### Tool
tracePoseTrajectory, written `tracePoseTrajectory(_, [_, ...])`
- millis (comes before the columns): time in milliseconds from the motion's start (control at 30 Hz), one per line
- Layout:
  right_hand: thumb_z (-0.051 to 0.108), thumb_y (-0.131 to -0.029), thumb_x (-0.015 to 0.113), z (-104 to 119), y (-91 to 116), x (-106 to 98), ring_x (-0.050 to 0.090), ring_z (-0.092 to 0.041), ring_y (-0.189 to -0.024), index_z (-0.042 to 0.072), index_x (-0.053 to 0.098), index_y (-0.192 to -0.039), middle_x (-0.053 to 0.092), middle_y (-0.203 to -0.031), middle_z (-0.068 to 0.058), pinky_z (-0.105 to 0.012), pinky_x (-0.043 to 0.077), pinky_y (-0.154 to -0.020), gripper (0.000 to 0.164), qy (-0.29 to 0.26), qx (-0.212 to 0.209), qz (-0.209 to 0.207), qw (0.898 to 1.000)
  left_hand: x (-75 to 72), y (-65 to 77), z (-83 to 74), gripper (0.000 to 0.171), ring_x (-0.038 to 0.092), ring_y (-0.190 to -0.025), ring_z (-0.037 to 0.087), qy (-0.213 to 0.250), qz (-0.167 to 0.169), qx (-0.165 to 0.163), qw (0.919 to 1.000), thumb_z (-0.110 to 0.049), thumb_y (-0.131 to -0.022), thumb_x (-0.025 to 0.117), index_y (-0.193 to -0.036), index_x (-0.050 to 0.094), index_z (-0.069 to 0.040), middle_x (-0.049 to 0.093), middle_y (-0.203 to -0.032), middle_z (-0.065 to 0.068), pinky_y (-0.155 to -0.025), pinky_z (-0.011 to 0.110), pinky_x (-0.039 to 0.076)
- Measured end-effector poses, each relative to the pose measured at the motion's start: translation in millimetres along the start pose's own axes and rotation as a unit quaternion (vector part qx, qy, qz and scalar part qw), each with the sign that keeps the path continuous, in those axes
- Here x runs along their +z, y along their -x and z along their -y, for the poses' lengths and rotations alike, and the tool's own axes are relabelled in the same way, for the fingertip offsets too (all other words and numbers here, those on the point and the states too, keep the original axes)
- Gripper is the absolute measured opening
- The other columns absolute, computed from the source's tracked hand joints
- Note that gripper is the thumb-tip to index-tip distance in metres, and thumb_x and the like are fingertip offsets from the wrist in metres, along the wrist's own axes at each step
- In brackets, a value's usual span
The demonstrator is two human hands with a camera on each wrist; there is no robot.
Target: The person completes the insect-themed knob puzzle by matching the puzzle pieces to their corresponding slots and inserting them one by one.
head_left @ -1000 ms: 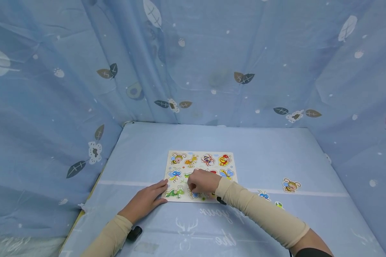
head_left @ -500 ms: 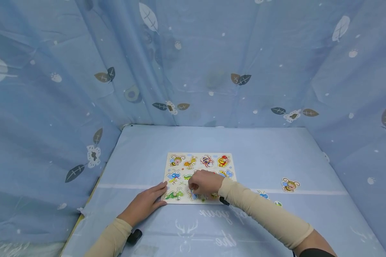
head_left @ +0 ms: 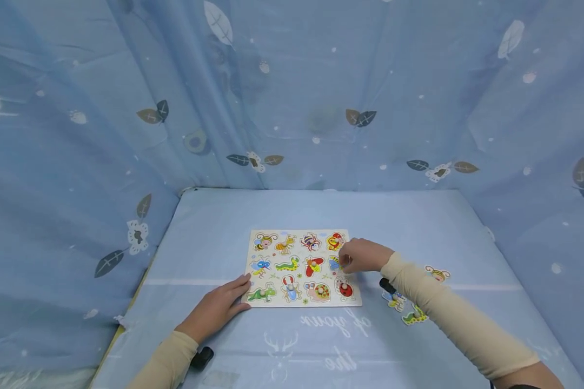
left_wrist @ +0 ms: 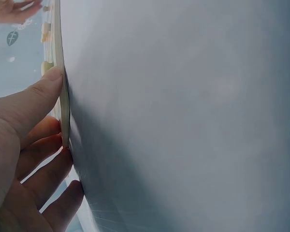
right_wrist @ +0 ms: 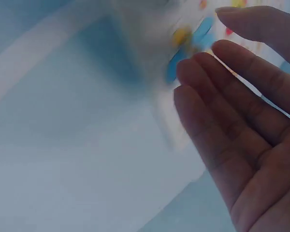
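Board (head_left: 282,276), partly under and left of my right hand (head_left: 365,255) | right thumb apart from fingers, nothing visibly gripped | left hand (head_left: 219,302) against its edge, thumb and fingers spread | likely step: settling winged bug (head_left: 334,263) | next calls for careful fingertips

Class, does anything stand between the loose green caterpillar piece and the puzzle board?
Yes: in the head view, a loose blue insect piece lies beside the caterpillar piece, on the side toward the puzzle board. Otherwise, only tablecloth shows between.
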State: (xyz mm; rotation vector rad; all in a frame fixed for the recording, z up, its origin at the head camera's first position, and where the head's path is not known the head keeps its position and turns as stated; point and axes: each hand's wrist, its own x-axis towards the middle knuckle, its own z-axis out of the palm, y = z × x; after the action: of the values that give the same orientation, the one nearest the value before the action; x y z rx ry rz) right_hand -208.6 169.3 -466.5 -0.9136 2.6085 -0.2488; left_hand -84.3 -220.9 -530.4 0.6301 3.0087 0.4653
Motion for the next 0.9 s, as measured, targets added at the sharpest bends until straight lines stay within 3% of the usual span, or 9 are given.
tracePoseTrajectory(200, [0.018, -0.082, 0.076, -55.6, 43.7, -12.6, 0.057, -0.011, -0.075, 0.016, 0.073, -0.086, 0.068, -0.085, 0.005, -0.03, 0.053, -0.069, 0.005, -0.011, 0.101, 0.005, 0.995, 0.1, -0.3, 0.0, 0.063, 0.044, -0.139, 0.018, 0.004, 0.007, 0.0, 1.0, -0.047, -0.089, 0.066, -0.142, 0.052, -0.017, 0.039, -0.155, -0.006, -0.106, 0.041, 0.048])
tracePoseTrajectory(400, [0.01, -0.079, 0.077, -101.4, 89.5, -25.7, 0.055, -0.016, -0.072, 0.011, 0.072, -0.083, 0.065, -0.079, 0.001, -0.031, 0.05, -0.064, 0.006, -0.029, 0.16, 0.002, 0.987, 2.5, -3.4, -2.1, 0.062, 0.045, -0.138, 0.02, 0.008, -0.001, 0.004, 1.0, -0.045, -0.089, 0.068, -0.142, 0.053, -0.015, 0.04, -0.155, -0.005, -0.104, 0.043, 0.049])
tracePoseTrajectory(500, [0.008, -0.075, 0.077, -117.0, 101.5, -27.6, 0.055, -0.016, -0.069, 0.011, 0.07, -0.079, 0.064, -0.076, 0.001, -0.029, 0.049, -0.06, 0.008, -0.03, 0.191, 0.01, 0.981, 2.1, -1.3, -1.1, 0.062, 0.046, -0.138, 0.021, 0.012, -0.005, -0.003, 0.9999, -0.045, -0.089, 0.067, -0.141, 0.053, -0.015, 0.04, -0.154, -0.004, -0.104, 0.044, 0.049])
tracePoseTrajectory(700, [0.003, -0.071, 0.075, -142.7, 120.8, -12.0, 0.054, -0.015, -0.063, 0.011, 0.067, -0.074, 0.063, -0.072, 0.0, -0.027, 0.047, -0.054, 0.011, -0.059, 0.225, 0.02, 0.972, 1.4, -0.3, -1.2, 0.063, 0.044, -0.139, 0.019, 0.008, -0.003, -0.008, 0.9999, -0.046, -0.089, 0.067, -0.142, 0.052, -0.015, 0.039, -0.155, -0.005, -0.105, 0.042, 0.048])
tracePoseTrajectory(900, [0.001, -0.073, 0.07, -149.9, 135.0, 2.0, 0.052, -0.015, -0.059, 0.01, 0.065, -0.069, 0.061, -0.067, -0.001, -0.027, 0.043, -0.05, 0.011, -0.084, 0.22, 0.01, 0.972, 0.4, -3.0, -3.9, 0.063, 0.044, -0.139, 0.018, 0.011, -0.002, 0.001, 0.9999, -0.046, -0.089, 0.067, -0.142, 0.052, -0.016, 0.04, -0.155, -0.005, -0.105, 0.041, 0.049])
